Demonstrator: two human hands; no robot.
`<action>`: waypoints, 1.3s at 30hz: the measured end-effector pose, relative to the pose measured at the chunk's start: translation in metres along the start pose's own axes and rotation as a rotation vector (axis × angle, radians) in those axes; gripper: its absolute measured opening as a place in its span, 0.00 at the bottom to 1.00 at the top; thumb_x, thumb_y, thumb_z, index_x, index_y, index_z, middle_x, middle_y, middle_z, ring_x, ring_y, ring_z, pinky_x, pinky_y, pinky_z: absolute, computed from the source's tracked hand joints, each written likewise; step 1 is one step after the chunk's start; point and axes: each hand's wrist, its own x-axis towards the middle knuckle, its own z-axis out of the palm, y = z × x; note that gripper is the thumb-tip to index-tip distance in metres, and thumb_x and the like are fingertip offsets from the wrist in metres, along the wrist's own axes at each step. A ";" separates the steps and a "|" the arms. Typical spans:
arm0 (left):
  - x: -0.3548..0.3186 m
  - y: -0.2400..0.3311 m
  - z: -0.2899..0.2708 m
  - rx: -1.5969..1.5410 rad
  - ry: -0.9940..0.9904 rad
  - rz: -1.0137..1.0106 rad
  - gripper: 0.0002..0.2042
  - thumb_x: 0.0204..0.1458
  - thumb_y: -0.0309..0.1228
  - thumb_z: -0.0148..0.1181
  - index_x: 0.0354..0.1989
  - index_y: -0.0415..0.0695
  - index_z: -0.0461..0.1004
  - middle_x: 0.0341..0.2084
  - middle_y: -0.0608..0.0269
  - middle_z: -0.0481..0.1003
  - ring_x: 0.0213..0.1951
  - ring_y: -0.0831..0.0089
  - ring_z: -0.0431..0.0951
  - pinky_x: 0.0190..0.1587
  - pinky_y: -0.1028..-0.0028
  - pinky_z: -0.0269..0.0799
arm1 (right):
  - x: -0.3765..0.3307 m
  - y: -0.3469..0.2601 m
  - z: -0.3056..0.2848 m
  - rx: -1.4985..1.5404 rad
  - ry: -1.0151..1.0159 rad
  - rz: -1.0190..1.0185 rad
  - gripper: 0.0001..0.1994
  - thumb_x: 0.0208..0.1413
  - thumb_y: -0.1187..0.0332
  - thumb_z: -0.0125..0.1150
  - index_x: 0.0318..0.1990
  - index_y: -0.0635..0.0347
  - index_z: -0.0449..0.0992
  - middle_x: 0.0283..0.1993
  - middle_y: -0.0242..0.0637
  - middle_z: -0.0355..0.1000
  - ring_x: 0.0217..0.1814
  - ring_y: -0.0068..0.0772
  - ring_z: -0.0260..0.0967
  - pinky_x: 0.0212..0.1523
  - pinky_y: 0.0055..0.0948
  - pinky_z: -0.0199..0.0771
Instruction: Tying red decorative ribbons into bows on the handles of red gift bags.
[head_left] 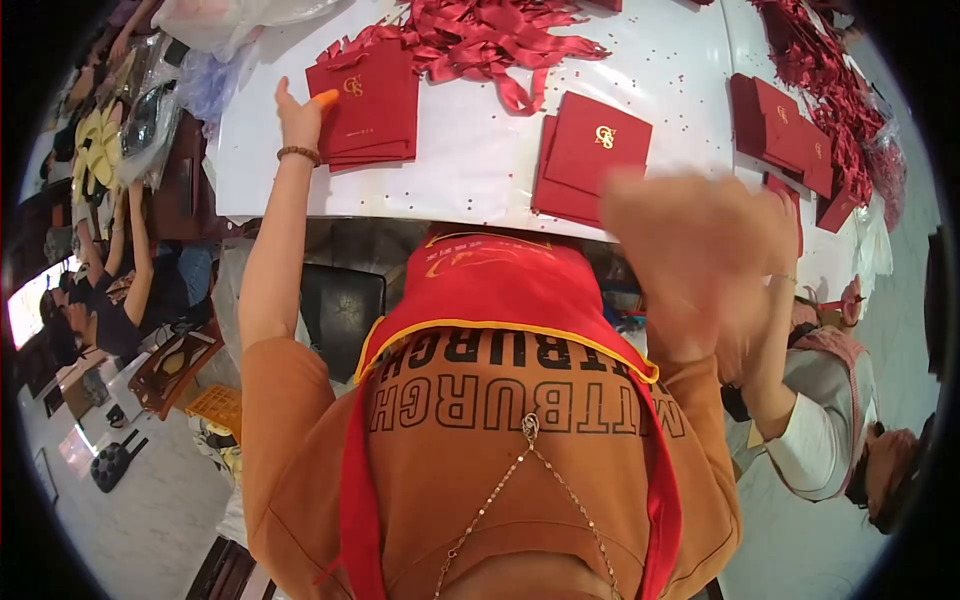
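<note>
A stack of flat red bag-like pieces [372,105] with gold emblems lies at the left of the white table, red ribbon at its far edge. My left hand [302,118] is at its left edge, fingers apart, one stretched forward. The thumb, in an orange finger cover, rests on the top piece. A second red stack [595,150], its pieces slightly askew, lies right of the middle near the front edge. My right hand [690,225] is raised just to the right of it, smeared by motion; its fingers and anything in them cannot be made out.
A heap of red ribbons [490,45] lies at the far middle of the table [470,170]. More red pieces [785,125] and ribbons stand at the right, by a co-worker's arm [772,370]. Clear plastic wrapping [225,25] covers the far left corner. A black chair [345,305] is below the edge.
</note>
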 end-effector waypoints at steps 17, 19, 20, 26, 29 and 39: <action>-0.129 0.080 0.176 0.473 -0.644 0.580 0.11 0.50 0.32 0.48 0.41 0.46 0.69 0.31 0.55 0.74 0.34 0.56 0.73 0.36 0.63 0.68 | -0.047 -0.066 -0.040 0.140 -0.535 -0.415 0.05 0.47 0.70 0.53 0.23 0.56 0.71 0.19 0.30 0.64 0.18 0.24 0.59 0.18 0.22 0.54; -0.140 0.056 0.162 0.415 -0.581 0.616 0.12 0.49 0.30 0.48 0.44 0.47 0.68 0.30 0.56 0.74 0.34 0.58 0.74 0.35 0.64 0.69 | -0.063 -0.021 -0.064 -0.063 -0.116 -0.109 0.03 0.40 0.74 0.56 0.19 0.60 0.70 0.20 0.30 0.65 0.22 0.23 0.61 0.23 0.24 0.60; -0.148 0.063 0.152 0.453 -0.651 0.553 0.12 0.50 0.31 0.48 0.44 0.48 0.68 0.31 0.55 0.74 0.34 0.56 0.74 0.35 0.62 0.68 | -0.062 -0.024 -0.081 -0.102 -0.130 0.591 0.13 0.48 0.62 0.60 0.35 0.63 0.73 0.31 0.33 0.71 0.29 0.23 0.67 0.30 0.22 0.65; -0.155 0.101 0.125 0.634 -0.648 0.388 0.13 0.49 0.36 0.49 0.40 0.46 0.71 0.32 0.57 0.74 0.35 0.56 0.74 0.34 0.61 0.68 | -0.087 0.105 -0.119 -0.605 0.324 0.826 0.11 0.49 0.66 0.58 0.39 0.59 0.73 0.32 0.37 0.70 0.33 0.29 0.66 0.35 0.24 0.65; -0.144 0.106 0.154 0.576 -0.434 0.538 0.14 0.49 0.40 0.50 0.40 0.47 0.72 0.30 0.57 0.74 0.34 0.60 0.74 0.33 0.64 0.68 | -0.093 0.133 -0.132 -1.005 0.257 0.619 0.11 0.47 0.66 0.58 0.39 0.56 0.73 0.36 0.39 0.69 0.37 0.36 0.66 0.37 0.30 0.65; -0.129 0.084 0.202 0.473 -0.381 0.374 0.13 0.46 0.33 0.56 0.37 0.42 0.67 0.29 0.52 0.73 0.34 0.55 0.74 0.35 0.63 0.68 | -0.102 0.184 -0.157 -1.435 0.344 0.594 0.18 0.41 0.58 0.62 0.42 0.50 0.74 0.46 0.33 0.64 0.49 0.38 0.58 0.47 0.40 0.55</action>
